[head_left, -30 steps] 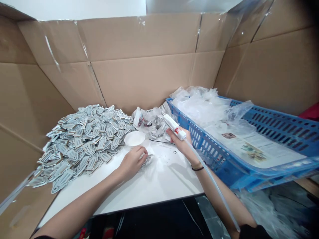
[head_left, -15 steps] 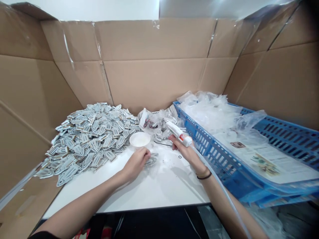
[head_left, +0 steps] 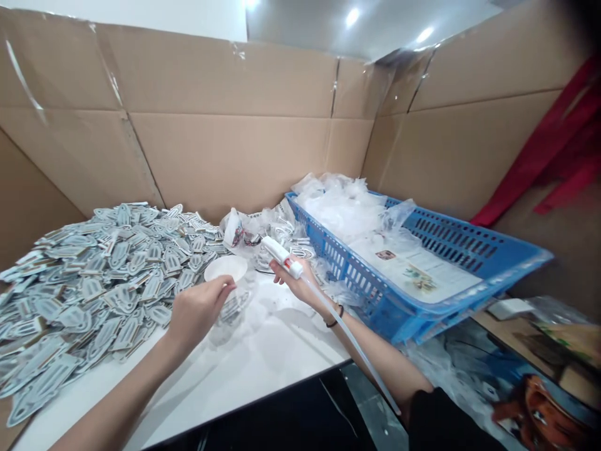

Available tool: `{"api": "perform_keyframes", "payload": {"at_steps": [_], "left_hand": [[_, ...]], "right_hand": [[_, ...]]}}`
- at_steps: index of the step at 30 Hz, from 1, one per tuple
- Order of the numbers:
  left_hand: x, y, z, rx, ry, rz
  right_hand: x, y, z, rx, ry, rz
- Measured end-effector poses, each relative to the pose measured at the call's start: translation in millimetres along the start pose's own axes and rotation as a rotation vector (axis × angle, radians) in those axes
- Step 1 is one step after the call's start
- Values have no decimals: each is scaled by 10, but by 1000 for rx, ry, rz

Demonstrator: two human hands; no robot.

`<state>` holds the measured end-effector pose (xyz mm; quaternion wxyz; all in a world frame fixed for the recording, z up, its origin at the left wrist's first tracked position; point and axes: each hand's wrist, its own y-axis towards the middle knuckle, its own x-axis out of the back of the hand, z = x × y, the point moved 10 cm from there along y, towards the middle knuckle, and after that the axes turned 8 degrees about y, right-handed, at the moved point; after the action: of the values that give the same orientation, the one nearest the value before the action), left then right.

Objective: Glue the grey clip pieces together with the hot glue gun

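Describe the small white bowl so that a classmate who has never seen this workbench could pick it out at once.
Start at the big heap of grey card tags on the left of the white table. At its right edge, just beyond the left hand, sits the bowl. It is the only round, plain white dish there.

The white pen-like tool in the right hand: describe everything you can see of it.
The white pen-like tool is a slim white cylinder, plastic by its look, with a red band near its lower end. A thin translucent hose leaves that end and runs along the forearm. The right hand grips it tilted, its far end pointing up-left, above the white table, beside the blue basket.
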<state>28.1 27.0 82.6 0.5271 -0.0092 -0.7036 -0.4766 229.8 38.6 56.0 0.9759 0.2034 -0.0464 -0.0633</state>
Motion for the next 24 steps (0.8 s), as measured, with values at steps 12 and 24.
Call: {"api": "perform_keyframes", "payload": {"at_steps": [12, 24], "left_hand": [[-191, 76, 166, 249, -176, 252], [-101, -23, 307, 406, -507, -95]], "right_hand": [[49, 23, -78, -32, -7, -42], [4, 22, -174, -26, -63, 5]]}}
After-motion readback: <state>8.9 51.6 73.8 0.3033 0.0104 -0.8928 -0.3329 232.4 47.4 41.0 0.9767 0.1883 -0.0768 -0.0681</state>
